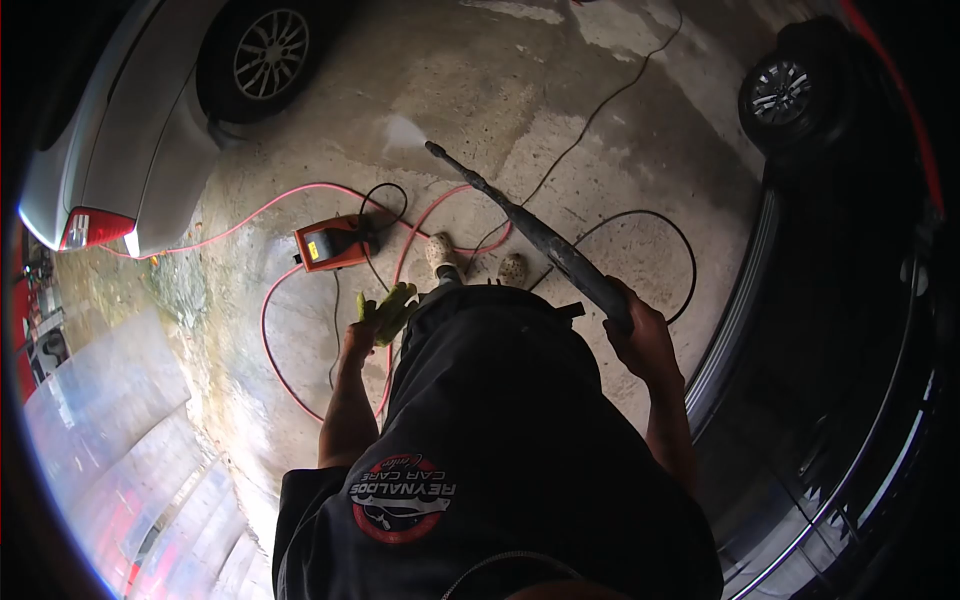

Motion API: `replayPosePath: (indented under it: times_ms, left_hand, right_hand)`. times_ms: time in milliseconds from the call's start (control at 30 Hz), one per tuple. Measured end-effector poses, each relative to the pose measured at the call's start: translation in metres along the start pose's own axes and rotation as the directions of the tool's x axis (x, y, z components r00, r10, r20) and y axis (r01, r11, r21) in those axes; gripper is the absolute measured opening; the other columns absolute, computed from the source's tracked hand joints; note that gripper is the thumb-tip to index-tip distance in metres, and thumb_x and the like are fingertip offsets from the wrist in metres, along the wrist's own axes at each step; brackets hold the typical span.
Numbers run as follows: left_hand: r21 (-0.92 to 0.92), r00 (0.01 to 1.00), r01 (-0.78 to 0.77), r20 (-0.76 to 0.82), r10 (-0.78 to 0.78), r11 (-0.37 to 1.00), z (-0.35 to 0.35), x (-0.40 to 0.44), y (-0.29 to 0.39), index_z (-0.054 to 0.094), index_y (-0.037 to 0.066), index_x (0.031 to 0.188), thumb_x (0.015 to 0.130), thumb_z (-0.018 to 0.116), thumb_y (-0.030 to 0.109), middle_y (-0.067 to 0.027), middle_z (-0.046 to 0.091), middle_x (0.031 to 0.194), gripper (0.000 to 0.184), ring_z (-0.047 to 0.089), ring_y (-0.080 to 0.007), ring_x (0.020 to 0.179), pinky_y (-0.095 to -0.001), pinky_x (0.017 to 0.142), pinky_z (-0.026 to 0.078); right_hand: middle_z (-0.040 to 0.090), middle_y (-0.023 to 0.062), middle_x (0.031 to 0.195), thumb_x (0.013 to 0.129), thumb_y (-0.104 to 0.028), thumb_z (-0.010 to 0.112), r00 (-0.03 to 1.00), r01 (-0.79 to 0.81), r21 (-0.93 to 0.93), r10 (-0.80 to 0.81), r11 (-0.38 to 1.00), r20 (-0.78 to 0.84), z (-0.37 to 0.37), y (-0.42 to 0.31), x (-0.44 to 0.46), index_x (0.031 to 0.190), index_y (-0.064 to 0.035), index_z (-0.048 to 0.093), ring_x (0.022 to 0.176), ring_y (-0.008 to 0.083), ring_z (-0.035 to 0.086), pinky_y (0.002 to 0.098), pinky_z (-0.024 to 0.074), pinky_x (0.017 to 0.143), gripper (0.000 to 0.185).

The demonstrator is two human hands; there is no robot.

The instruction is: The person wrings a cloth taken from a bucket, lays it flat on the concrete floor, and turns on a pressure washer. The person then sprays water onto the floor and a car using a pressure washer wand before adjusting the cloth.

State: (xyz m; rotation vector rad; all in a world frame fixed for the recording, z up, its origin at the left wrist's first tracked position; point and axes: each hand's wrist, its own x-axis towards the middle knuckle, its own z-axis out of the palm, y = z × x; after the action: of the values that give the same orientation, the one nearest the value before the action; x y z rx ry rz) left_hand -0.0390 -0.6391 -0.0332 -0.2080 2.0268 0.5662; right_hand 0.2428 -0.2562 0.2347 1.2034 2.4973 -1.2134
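- One wand (545, 240), black, slants across the floor (560, 60) to the right of the box (350, 240); pale spray (405, 133) blurs at its tip, above and right of the box.
- Right hand (645, 338), well right of and below the box, is closed around the wand's rear end; its fingers are partly hidden, and a trigger cannot be made out.
- Left hand (358, 342), below the box, meets one yellow-green glove (388, 312); whether it is worn or held, and how the fingers stand, I cannot tell.
- The box, one, is orange and black; its yellow label (319, 246) is too small to read.
- Two cars: a silver car (150, 130) left of and above the box, showing one wheel (272, 53) and one tail light (98, 229); a black car (800, 400) far right of the box, showing one wheel. Both are cut off by the dark rim of the view.
- Pink hose (287, 207) loops around the box; its full run is hard to follow.
- Two speckled shoes (440, 252) stand just right of the box.
- Below the box, the shirt (500, 390) has one badge (400, 500), upside down: "REYNALDOS CAR CARE Center".
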Motion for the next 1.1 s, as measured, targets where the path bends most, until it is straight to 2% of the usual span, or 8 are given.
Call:
replayPosePath:
  times_ms: [67, 367, 467, 567, 800, 867, 933, 1100]
  left_hand:
    - [0.027, 0.998, 0.049, 0.036, -0.05, 0.998, -0.001, 0.003, -0.002, 0.064, 0.003, 0.106, 0.082, 0.06, 0.043, -0.008, 0.066, 0.084, 0.047, 0.064, -0.0173, 0.066, -0.0297, 0.046, 0.047]
    - [0.017, 0.999, 0.029, 0.027, -0.029, 0.999, -0.002, 0.004, -0.008, 0.064, 0.002, 0.105, 0.082, 0.062, 0.043, -0.0087, 0.066, 0.085, 0.046, 0.065, -0.0189, 0.068, -0.0313, 0.047, 0.048]
    - [-0.013, 0.999, -0.033, -0.034, 0.032, 0.999, -0.002, -0.002, -0.001, 0.067, -0.002, 0.091, 0.079, 0.064, 0.046, -0.0055, 0.059, 0.067, 0.049, 0.054, -0.015, 0.052, -0.0308, 0.043, 0.043]
    - [-0.008, 0.999, -0.034, -0.015, 0.034, 0.999, -0.004, 0.004, -0.002, 0.067, -0.002, 0.09, 0.08, 0.063, 0.045, -0.0057, 0.059, 0.067, 0.049, 0.054, -0.0154, 0.051, -0.0307, 0.043, 0.042]
    - [-0.008, 0.996, -0.086, 0.009, 0.086, 0.996, -0.01, 0.007, 0.005, 0.066, -0.003, 0.09, 0.081, 0.062, 0.044, -0.0063, 0.059, 0.066, 0.047, 0.054, -0.016, 0.051, -0.0312, 0.042, 0.042]
    - [-0.012, 0.998, -0.067, -0.001, 0.067, 0.998, -0.01, 0.003, 0.012, 0.066, -0.003, 0.09, 0.081, 0.062, 0.044, -0.0066, 0.059, 0.065, 0.047, 0.055, -0.016, 0.052, -0.0317, 0.043, 0.043]
    - [0.045, 0.999, -0.036, 0.023, 0.035, 0.998, -0.011, 0.011, 0.007, 0.065, -0.001, 0.096, 0.082, 0.061, 0.042, -0.008, 0.062, 0.074, 0.045, 0.06, -0.017, 0.06, -0.0308, 0.042, 0.044]
    - [0.049, 1.0, -0.017, 0.002, 0.017, 0.999, -0.008, 0.015, 0.002, 0.065, -0.001, 0.096, 0.082, 0.062, 0.043, -0.0081, 0.063, 0.075, 0.046, 0.06, -0.0171, 0.061, -0.0309, 0.043, 0.045]
  right_hand:
    - [0.06, 0.0186, 0.114, 0.082, -0.011, 0.058, 0.999, -0.019, 0.006, 0.019, 1.0, -0.041, 0.0, -0.001, 0.004, 0.13, -0.0085, 0.045, 0.105, 0.0357, 0.058, 0.0402, 0.0477, 0.088, 0.05]
    - [0.059, 0.0228, 0.115, 0.079, -0.007, 0.059, 0.989, -0.036, 0.103, 0.05, 0.994, -0.141, -0.003, -0.001, 0.014, 0.132, -0.004, 0.043, 0.107, 0.0359, 0.059, 0.0391, 0.0461, 0.09, 0.056]
    - [0.059, 0.0223, 0.115, 0.079, -0.006, 0.058, 0.989, -0.043, 0.115, 0.059, 0.992, -0.136, -0.002, -0.002, 0.011, 0.133, -0.0039, 0.042, 0.106, 0.0352, 0.059, 0.0391, 0.0464, 0.09, 0.056]
    - [0.06, 0.0222, 0.114, 0.079, -0.006, 0.058, 0.986, -0.144, 0.145, 0.154, 0.979, -0.067, -0.001, -0.008, 0.007, 0.132, -0.0053, 0.043, 0.106, 0.0355, 0.059, 0.0393, 0.0466, 0.09, 0.055]
    - [0.063, 0.0165, 0.103, 0.08, -0.009, 0.057, 0.998, -0.06, 0.11, 0.057, 0.992, 0.028, 0.014, -0.012, -0.003, 0.129, -0.0116, 0.047, 0.096, 0.0351, 0.062, 0.0398, 0.0496, 0.081, 0.05]
    - [0.063, 0.0167, 0.103, 0.081, -0.01, 0.056, 0.992, -0.106, 0.129, 0.095, 0.986, 0.089, 0.015, -0.014, -0.004, 0.129, -0.0115, 0.047, 0.095, 0.0351, 0.062, 0.0398, 0.0497, 0.081, 0.049]
    - [0.063, 0.0169, 0.102, 0.083, -0.013, 0.054, 0.979, -0.151, 0.133, 0.13, 0.98, 0.155, 0.012, -0.019, -0.004, 0.129, -0.0111, 0.046, 0.094, 0.0352, 0.062, 0.0399, 0.0497, 0.08, 0.047]
    - [0.062, 0.0185, 0.107, 0.082, -0.014, 0.055, 0.999, -0.044, 0.106, 0.042, 0.993, 0.027, 0.02, -0.011, -0.002, 0.13, -0.0103, 0.045, 0.098, 0.0358, 0.061, 0.041, 0.0489, 0.083, 0.049]
